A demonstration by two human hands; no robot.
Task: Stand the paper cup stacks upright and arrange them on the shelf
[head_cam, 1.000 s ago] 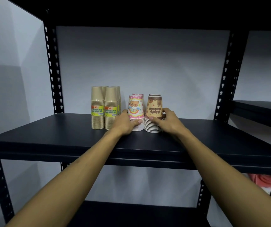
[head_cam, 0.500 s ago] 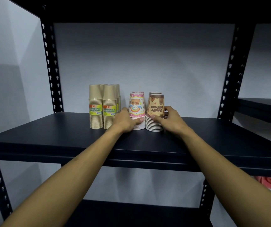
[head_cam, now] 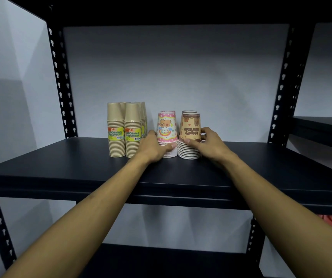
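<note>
**Cups up, just snug them in**

Your left hand [head_cam: 155, 147] cups the pink stack [head_cam: 167, 135], your right hand [head_cam: 205, 144] wraps the brown stack [head_cam: 190, 135]. Both stand upright mid-shelf [head_cam: 60, 163], nearly touching, kraft stacks [head_cam: 125, 130] just left. Nudge leftward.

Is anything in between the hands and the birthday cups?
No. The left hand already touches the pink cup stack, and the right hand touches the brown cup stack. Both stacks stand upright on the shelf.
</note>
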